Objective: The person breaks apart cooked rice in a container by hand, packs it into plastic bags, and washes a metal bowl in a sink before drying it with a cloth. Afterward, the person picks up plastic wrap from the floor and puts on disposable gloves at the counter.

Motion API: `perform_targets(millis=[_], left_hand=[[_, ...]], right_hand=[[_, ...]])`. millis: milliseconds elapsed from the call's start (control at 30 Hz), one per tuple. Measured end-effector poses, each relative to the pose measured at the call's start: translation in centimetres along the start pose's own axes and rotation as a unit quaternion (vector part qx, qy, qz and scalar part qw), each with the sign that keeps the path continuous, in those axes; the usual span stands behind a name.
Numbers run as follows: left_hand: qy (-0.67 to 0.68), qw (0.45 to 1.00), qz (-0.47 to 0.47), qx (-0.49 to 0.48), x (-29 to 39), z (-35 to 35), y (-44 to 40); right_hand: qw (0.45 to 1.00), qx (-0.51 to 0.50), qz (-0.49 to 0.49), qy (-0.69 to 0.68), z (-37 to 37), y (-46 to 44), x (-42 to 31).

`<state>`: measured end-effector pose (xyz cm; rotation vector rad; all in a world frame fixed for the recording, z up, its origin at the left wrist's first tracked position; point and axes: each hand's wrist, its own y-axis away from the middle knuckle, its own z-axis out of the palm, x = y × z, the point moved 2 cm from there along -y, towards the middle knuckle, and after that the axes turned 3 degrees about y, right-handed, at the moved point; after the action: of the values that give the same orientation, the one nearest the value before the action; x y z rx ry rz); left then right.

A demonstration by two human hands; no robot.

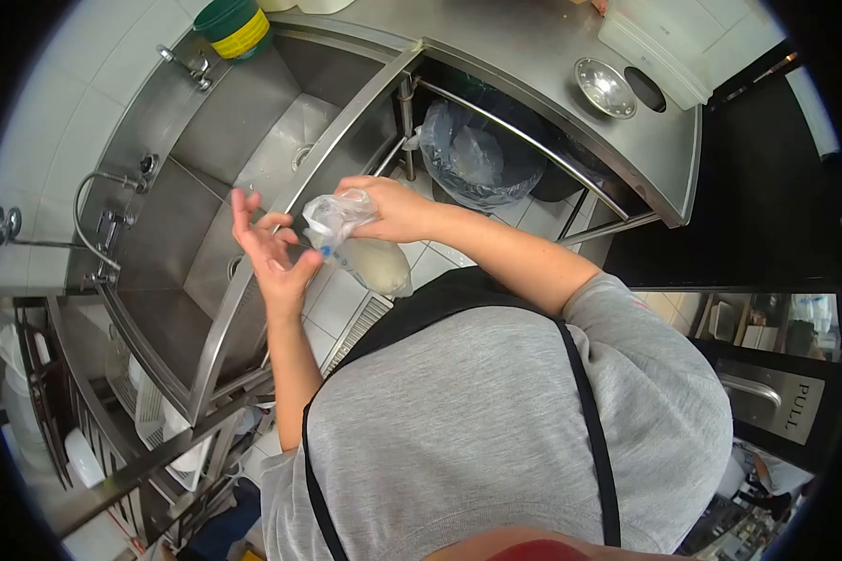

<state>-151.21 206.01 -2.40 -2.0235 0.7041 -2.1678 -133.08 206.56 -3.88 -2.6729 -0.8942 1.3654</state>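
Observation:
My right hand (398,209) is closed around the gathered neck of a clear plastic bag (339,215). The bag's lower part hangs below the hand, filled with a pale, whitish mass (380,266); I cannot make out what it is. Blue printing shows on the bag's left side. Just left of the bag, my left hand (269,248) is raised with its fingers spread. Its thumb comes close to the blue mark; whether it touches the plastic is unclear.
Steel sinks (220,150) with taps lie to the left. Ahead, a metal bowl (605,88) sits on a steel counter (496,47), above a bin lined with a clear bag (477,154). A green tub (234,30) stands behind the sink. Racks of dishes (140,402) are at lower left.

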Motion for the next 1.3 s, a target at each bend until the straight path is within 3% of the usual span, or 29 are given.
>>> perform_targets(millis=[33,100,133,200,267,333,367,400,467,567,633,667,733,767,800,833,900,967,1000,1067,1100,1167,1233,1300], left_hand=[[-0.040,0.998,0.045,-0.015,0.0,-1.1,-1.0],[-0.094,0.994,0.003,-0.064,-3.7,-1.7,-1.5],[-0.184,0.969,-0.005,-0.164,-4.6,-0.8,-1.8],[-0.234,0.949,0.071,-0.198,-4.9,1.3,-3.6],[-0.202,0.967,0.093,-0.128,-6.4,2.0,-5.4],[-0.093,0.989,-0.057,-0.096,-7.1,2.5,-7.1],[0.022,0.986,-0.148,-0.073,-5.4,4.3,-8.2],[0.076,0.978,-0.168,-0.098,-5.5,4.8,-9.0],[0.204,0.943,-0.233,-0.124,-6.2,5.2,-10.3],[0.155,0.942,-0.274,-0.118,-9.3,4.6,-11.5],[0.182,0.939,-0.250,-0.149,-8.4,6.3,-12.6],[0.022,0.969,-0.164,-0.182,-6.7,7.5,-12.9],[-0.123,0.961,0.071,-0.238,-6.8,8.4,-12.8],[-0.185,0.936,0.189,-0.232,-6.9,8.9,-12.6],[-0.089,0.953,-0.066,-0.281,-6.5,9.2,-12.7],[0.013,0.899,-0.315,-0.305,-6.6,9.6,-12.2],[0.040,0.911,-0.245,-0.329,-8.1,10.5,-10.9],[-0.083,0.873,-0.248,-0.412,-7.6,10.7,-11.1],[-0.081,0.873,-0.251,-0.411,-7.4,10.7,-11.1],[-0.102,0.901,-0.124,-0.402,-6.6,10.9,-11.4],[-0.102,0.900,-0.123,-0.406,-5.3,10.8,-11.8],[-0.204,0.896,-0.053,-0.392,-2.0,10.5,-13.0],[-0.177,0.898,-0.018,-0.402,-0.6,10.6,-14.0],[-0.012,0.927,-0.061,-0.370,1.5,11.8,-15.1]], right_hand=[[0.998,0.041,-0.015,-0.050,-0.5,-0.8,-0.1],[0.995,0.049,-0.061,-0.062,-1.8,-2.0,-1.5],[0.990,0.049,-0.112,-0.071,-2.5,-2.6,-2.2],[0.986,0.047,-0.153,-0.051,-3.0,-4.3,-2.5],[0.982,0.047,-0.183,-0.019,-3.8,-5.6,-2.8],[0.982,0.124,-0.145,-0.008,-7.1,-6.8,-1.5],[0.980,0.151,-0.119,-0.049,-9.9,-6.9,-1.0],[0.975,0.180,-0.094,-0.091,-12.6,-7.0,-0.6],[0.907,0.279,-0.031,-0.314,-17.1,-6.2,1.1],[0.860,0.458,-0.173,-0.146,-22.9,-4.5,0.9],[0.964,0.238,-0.092,0.074,-18.8,-4.4,-5.7],[0.940,0.133,-0.190,0.248,-16.5,-4.7,-7.1],[0.864,-0.059,-0.217,0.451,-12.7,-4.3,-5.2],[0.847,-0.138,-0.158,0.489,-11.2,-4.2,-2.6],[0.854,-0.183,-0.071,0.482,-11.4,-4.4,-1.1],[0.852,-0.228,0.013,0.472,-11.9,-4.6,0.4],[0.873,-0.247,0.126,0.402,-12.8,-3.6,3.7],[0.860,-0.268,0.096,0.423,-13.9,-2.2,4.1],[0.861,-0.271,0.096,0.420,-14.5,-1.7,3.3],[0.886,-0.227,0.125,0.384,-16.8,-0.9,0.6],[0.887,-0.224,0.128,0.383,-17.9,-0.5,0.4],[0.931,-0.106,0.038,0.346,-20.2,0.6,0.0],[0.981,-0.121,-0.014,0.150,-22.9,0.4,2.2],[0.980,-0.121,0.016,-0.157,-23.3,-0.1,8.2]])
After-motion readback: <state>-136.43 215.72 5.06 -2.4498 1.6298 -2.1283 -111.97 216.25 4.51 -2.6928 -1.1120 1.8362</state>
